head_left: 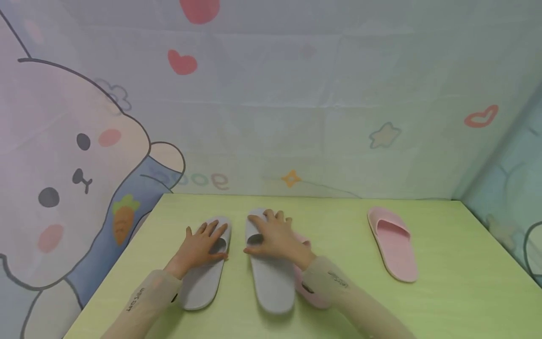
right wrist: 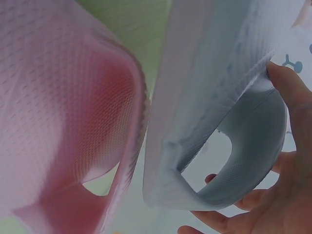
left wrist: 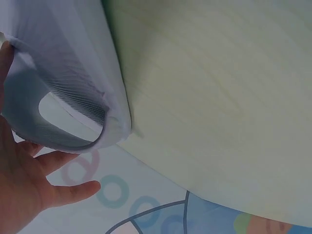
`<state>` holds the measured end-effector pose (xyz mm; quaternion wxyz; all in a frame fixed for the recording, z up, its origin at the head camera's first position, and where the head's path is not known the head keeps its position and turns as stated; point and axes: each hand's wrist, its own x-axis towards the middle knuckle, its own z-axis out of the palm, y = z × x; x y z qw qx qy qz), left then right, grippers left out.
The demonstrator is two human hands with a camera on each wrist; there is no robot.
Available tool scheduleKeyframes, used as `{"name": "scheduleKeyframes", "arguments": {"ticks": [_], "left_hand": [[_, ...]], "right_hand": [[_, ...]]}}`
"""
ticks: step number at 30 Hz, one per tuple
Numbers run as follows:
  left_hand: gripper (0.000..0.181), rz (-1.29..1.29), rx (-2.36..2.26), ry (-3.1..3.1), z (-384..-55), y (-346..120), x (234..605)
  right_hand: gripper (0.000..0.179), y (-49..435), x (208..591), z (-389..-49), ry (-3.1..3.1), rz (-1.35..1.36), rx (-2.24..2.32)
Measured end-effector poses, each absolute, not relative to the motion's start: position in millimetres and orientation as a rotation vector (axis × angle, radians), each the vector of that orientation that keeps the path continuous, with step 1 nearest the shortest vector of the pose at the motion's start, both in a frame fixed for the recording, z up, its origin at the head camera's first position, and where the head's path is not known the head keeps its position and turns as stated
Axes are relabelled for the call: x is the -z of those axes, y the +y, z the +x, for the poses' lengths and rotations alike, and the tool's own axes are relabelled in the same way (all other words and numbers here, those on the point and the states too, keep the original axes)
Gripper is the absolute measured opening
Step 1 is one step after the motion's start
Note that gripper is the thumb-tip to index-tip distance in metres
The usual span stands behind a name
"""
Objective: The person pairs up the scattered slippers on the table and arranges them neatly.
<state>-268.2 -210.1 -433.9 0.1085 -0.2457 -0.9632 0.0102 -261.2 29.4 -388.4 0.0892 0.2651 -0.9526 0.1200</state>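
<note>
Two light grey slippers point away from me, side by side. My left hand (head_left: 195, 247) spans the strap of the left grey slipper (head_left: 202, 287), its thumb at the right edge and its fingers spread over the strap. The right grey slipper (head_left: 273, 287) is held by my right hand (head_left: 275, 238) across the strap, with the thumb at its left edge. In the right wrist view, a fingertip shows through the strap opening. A pink slipper (head_left: 311, 296) lies right beside it, partly hidden by the right hand, forearm and grey slipper.
Another pink slipper (head_left: 394, 249) lies apart on the right side of the pale green table (head_left: 347, 221). A cartoon-printed cloth (head_left: 271, 117) hangs behind the table's far edge and along its sides.
</note>
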Motion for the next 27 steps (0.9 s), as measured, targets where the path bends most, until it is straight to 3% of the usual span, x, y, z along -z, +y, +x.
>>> {"name": "scheduleKeyframes", "arguments": {"ticks": [27], "left_hand": [[0.081, -0.735, 0.150, -2.949, -271.1, -226.1, 430.4]], "right_hand": [[0.080, -8.6, 406.7, -270.0, -2.870, 0.734, -0.256]]}}
